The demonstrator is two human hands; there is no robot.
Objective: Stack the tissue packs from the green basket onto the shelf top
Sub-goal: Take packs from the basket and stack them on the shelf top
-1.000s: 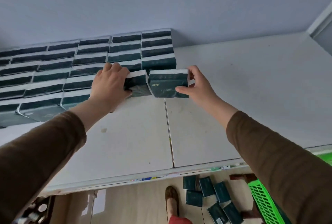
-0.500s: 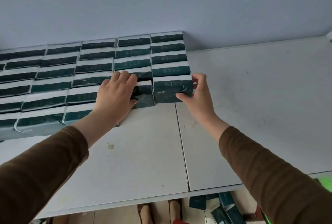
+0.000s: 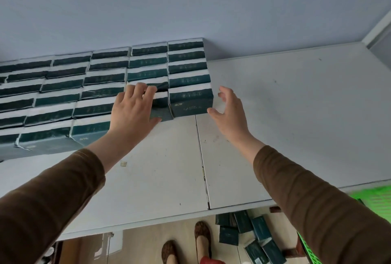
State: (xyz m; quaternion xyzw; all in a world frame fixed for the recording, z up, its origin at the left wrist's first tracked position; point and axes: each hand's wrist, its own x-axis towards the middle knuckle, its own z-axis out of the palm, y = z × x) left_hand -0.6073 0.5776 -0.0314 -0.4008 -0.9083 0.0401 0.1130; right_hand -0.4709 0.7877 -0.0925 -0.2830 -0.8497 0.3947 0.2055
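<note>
1. Hands are both reaching up onto the shelf top (image 3: 296, 115), at the front of the stacked rows of tissue packs (image 3: 63, 86).
2. My left hand (image 3: 133, 111) is lying with straight fingers over the front pack of the second column from the right (image 3: 161, 109), thumb against its lower front edge; I am pressing it, not pinching it.
3. My right hand (image 3: 229, 108) is hovering with its fingers spread and loosely bent, just beside the right end of the front right pack (image 3: 190, 101). It is holding nothing; whether the thumb tip is touching the pack's lower corner I cannot tell.
4. That pack is sitting upright at the front of the rightmost column, its long axis running left to right, parallel to the wall.
5. More packs (image 3: 251, 236) are lying loose on the floor below the shelf edge, beside the green basket (image 3: 374, 198) at my lower right.
6. Judgement: this pair is looking placed. The next packs are lying down and to my right, so my right hand is the nearer one for the reach, and bare shelf to the right of the stack is where they could go.
</note>
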